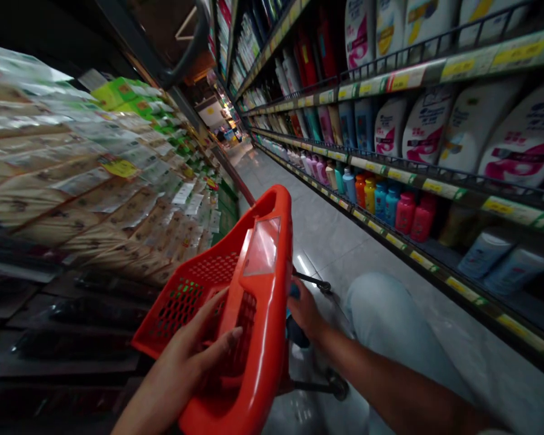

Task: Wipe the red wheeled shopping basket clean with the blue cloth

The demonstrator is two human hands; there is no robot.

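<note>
A red plastic shopping cart [272, 302] stands in front of me, tilted in the view, with a clear label panel near its handle. My left hand [194, 344] reaches over the cart's basket side, thumb and fingers apart, resting at the inner edge of the red frame; its fingertips are partly hidden. On the cart's other side, my right hand [303, 305] has its fingers curled around a blue thing [294, 290] just below the handle. Most of that blue part is hidden behind the red frame and my fingers.
Shelves of shampoo bottles [428, 127] run along the right, above a grey tiled floor [317, 223]. Stacked packages [118, 199] fill the left side. My bent knee [390, 320] is right of the cart, near its wheels [338, 383].
</note>
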